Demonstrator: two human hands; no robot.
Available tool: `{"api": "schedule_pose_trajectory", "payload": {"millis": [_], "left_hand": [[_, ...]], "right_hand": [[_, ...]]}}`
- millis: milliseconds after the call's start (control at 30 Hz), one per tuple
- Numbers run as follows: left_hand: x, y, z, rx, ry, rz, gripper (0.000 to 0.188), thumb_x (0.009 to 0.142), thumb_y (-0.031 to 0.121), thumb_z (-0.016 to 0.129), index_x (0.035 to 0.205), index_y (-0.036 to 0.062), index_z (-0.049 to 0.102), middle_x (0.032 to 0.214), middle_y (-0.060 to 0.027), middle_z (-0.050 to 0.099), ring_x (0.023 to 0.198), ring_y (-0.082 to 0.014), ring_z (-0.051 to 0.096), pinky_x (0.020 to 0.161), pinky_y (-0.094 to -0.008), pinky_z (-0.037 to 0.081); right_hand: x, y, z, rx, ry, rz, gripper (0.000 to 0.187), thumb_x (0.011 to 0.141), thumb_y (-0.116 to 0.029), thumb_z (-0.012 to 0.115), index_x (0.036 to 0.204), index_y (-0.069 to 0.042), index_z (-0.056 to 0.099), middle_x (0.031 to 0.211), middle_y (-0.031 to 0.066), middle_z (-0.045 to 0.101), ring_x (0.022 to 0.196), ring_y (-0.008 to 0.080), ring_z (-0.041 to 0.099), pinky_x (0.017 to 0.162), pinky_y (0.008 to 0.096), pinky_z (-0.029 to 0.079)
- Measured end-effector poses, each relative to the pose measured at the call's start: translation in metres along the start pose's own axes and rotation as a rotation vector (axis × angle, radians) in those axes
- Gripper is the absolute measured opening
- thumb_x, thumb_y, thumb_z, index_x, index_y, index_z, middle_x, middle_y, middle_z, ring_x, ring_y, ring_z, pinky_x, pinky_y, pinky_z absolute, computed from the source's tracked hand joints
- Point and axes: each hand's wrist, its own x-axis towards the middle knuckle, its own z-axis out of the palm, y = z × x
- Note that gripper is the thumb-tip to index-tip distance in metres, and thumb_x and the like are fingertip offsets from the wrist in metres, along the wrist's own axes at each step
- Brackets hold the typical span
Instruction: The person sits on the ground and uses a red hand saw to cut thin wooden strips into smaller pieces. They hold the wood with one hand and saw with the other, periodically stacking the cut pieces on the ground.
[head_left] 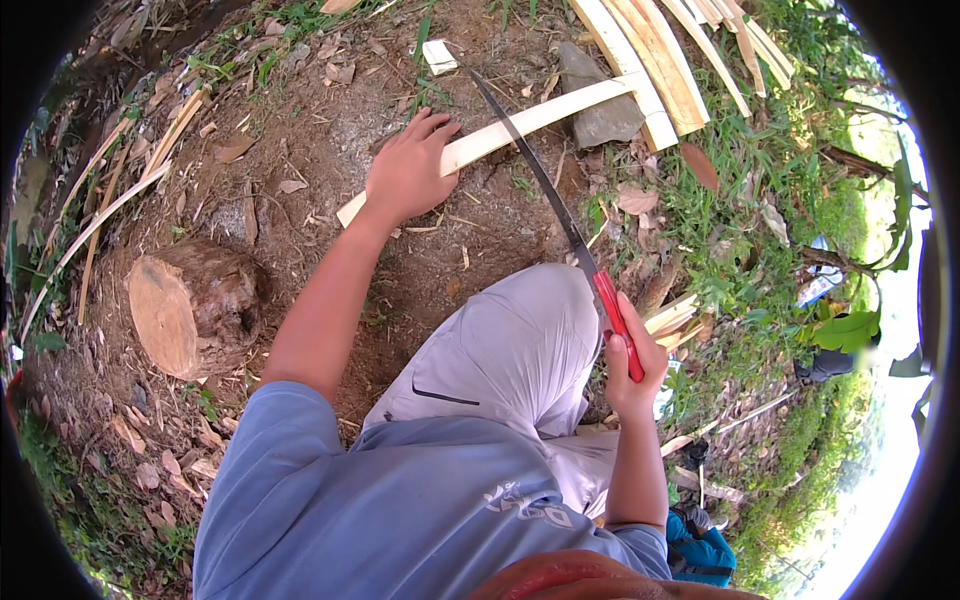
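Observation:
My left hand [408, 172] presses down on a long pale bamboo strip [530, 120] that lies slanted across the bare dirt, its far end resting by a grey stone [600, 118]. My right hand [632, 362] grips the red handle of a hand saw [548, 190], beside my knee in light grey trousers. The saw's thin dark blade reaches up and left and crosses the strip just right of my left hand.
A cut log stump [190, 308] stands at the left. Several split bamboo slats [668, 62] are stacked at the top right, and thin strips [100, 215] lie along the left. A small cut-off block [438, 56] sits at the top. Grass borders the right side.

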Motion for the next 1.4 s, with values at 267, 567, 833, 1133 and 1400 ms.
{"api": "schedule_pose_trajectory", "payload": {"millis": [267, 567, 833, 1133, 1400], "left_hand": [[-0.003, 0.002, -0.004, -0.003, -0.013, 0.012, 0.079, 0.085, 0.018, 0.074, 0.160, 0.0170, 0.052, 0.166, -0.0076, 0.050, 0.161, -0.0292, 0.037, 0.129, -0.0483, 0.037], [0.001, 0.004, -0.004, -0.004, 0.008, 0.037, 0.077, 0.083, 0.017, 0.077, 0.157, 0.0154, 0.055, 0.165, -0.0082, 0.052, 0.160, -0.0301, 0.040, 0.128, -0.0486, 0.039], [0.001, 0.003, -0.002, -0.013, 0.019, 0.020, 0.076, 0.081, 0.016, 0.075, 0.155, 0.0142, 0.057, 0.164, -0.0079, 0.053, 0.158, -0.0300, 0.042, 0.127, -0.0476, 0.040], [0.001, 0.005, -0.004, 0.003, 0.009, 0.003, 0.075, 0.083, 0.018, 0.075, 0.156, 0.0145, 0.057, 0.165, -0.0063, 0.052, 0.159, -0.0275, 0.041, 0.128, -0.0471, 0.040], [0.000, 0.006, -0.007, -0.014, -0.015, -0.008, 0.074, 0.086, 0.021, 0.078, 0.156, 0.0128, 0.056, 0.166, -0.0070, 0.051, 0.161, -0.0271, 0.038, 0.129, -0.0461, 0.038]], "right_hand": [[0.034, 0.003, 0.025, 0.035, 0.006, -0.035, 0.047, 0.101, -0.003, 0.063, 0.148, 0.002, 0.064, 0.133, 0.0212, 0.076, 0.102, 0.0222, 0.079, 0.090, 0.0292, 0.057], [0.168, -0.011, 0.110, 0.202, 0.119, -0.207, 0.045, 0.104, -0.005, 0.065, 0.148, -0.003, 0.066, 0.131, 0.0190, 0.078, 0.100, 0.0111, 0.073, 0.086, 0.0273, 0.056], [0.174, -0.012, 0.115, 0.264, 0.091, -0.200, 0.045, 0.104, -0.004, 0.065, 0.148, -0.003, 0.066, 0.130, 0.0195, 0.078, 0.099, 0.0087, 0.071, 0.085, 0.0272, 0.056], [0.173, -0.013, 0.114, 0.263, 0.084, -0.223, 0.045, 0.104, -0.003, 0.064, 0.149, -0.001, 0.064, 0.131, 0.0188, 0.077, 0.103, 0.0086, 0.070, 0.089, 0.0278, 0.056], [0.174, -0.012, 0.113, 0.274, 0.105, -0.194, 0.044, 0.106, -0.004, 0.064, 0.149, -0.002, 0.065, 0.126, 0.0142, 0.079, 0.094, 0.0070, 0.066, 0.085, 0.0259, 0.055]]}}
